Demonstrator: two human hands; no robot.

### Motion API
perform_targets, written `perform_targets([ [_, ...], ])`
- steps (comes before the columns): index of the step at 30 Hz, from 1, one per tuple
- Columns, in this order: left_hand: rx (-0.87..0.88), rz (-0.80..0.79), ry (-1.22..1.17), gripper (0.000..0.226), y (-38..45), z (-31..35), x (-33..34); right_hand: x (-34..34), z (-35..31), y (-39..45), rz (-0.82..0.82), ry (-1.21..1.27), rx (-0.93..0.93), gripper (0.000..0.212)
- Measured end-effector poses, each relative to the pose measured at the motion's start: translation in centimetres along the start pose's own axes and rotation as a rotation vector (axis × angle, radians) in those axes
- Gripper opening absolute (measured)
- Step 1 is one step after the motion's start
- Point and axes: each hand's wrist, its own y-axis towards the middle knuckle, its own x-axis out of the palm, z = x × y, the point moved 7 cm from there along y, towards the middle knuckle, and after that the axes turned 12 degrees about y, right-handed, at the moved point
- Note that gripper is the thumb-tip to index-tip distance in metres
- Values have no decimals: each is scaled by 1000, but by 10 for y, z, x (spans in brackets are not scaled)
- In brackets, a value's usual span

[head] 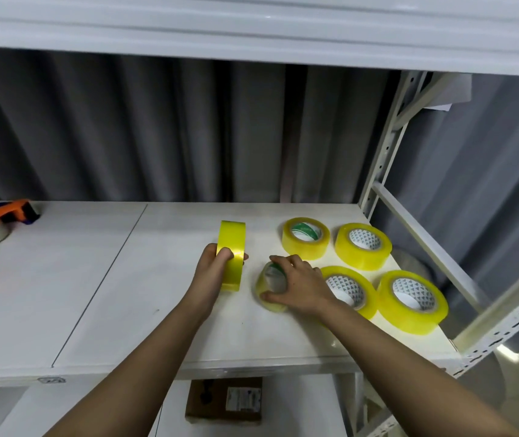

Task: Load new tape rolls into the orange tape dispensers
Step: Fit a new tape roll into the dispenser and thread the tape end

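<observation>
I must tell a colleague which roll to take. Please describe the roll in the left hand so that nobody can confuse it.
Start at the white shelf and find the yellow rolls on its right part. The left hand grips one roll left of that group. It alone stands upright on its edge, showing no core, while its neighbours lie flat or tilted.

Illumination bright, even, from above and in front. White shelf [94, 279] well lit; soft short shadows only. Specular highlight on the upright tape roll [232, 255]; faint sheen near the shelf's front right corner. Grey curtain [125, 127] behind the shelf darker, dimmest at far left. Wide-angle distortion: the upper beam [251, 29] and right upright [381, 159] bow. Fine detail soft overall; lower right corner blurred.
</observation>
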Motion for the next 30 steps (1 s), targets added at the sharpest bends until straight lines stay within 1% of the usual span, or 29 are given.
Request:
perform_targets([
  [5,1,-9,32,22,-3,3,6,11,-1,-1,-31,-232,-42,83],
  [11,-5,-44,28,17,-2,-2,12,17,1,1,-45,-278,-74,82],
  [13,-6,-47,37,20,-3,0,12,22,6,-1,-89,-293,-57,90],
  [15,-4,-54,42,20,-5,1,12,23,7,-4,-104,-271,-57,105],
  [16,-3,-59,43,21,-7,3,13,21,5,-6,-81,-225,-68,107],
  [17,2,-66,28,22,-7,3,13,16,2,-8,-26,-161,-86,102],
  [18,-6,-65,7,22,-8,4,14,6,-2,-9,73,-88,-112,90],
  [20,-7,-64,13,20,-8,5,15,-19,-8,-11,333,85,-139,52],
  [21,3,-66,28,22,-7,5,16,-29,-8,-10,410,253,-99,36],
  [22,13,-78,49,25,-6,4,18,-34,-7,-7,415,477,-37,30],
  [23,25,-102,62,28,-4,1,22,-32,-8,-1,345,710,38,32],
  [24,34,-122,80,30,-3,0,24,-27,-13,2,236,906,103,39],
  [25,42,-143,83,29,-4,-1,28,-21,-19,5,131,1045,150,47],
  [27,53,-185,84,23,-8,-2,34,-11,-30,6,-8,1183,159,57],
  [28,66,-203,99,22,-10,0,37,-8,-33,6,-29,1198,150,56],
  [30,88,-227,140,23,-13,1,40,-7,-32,5,-1,1171,128,50],
])
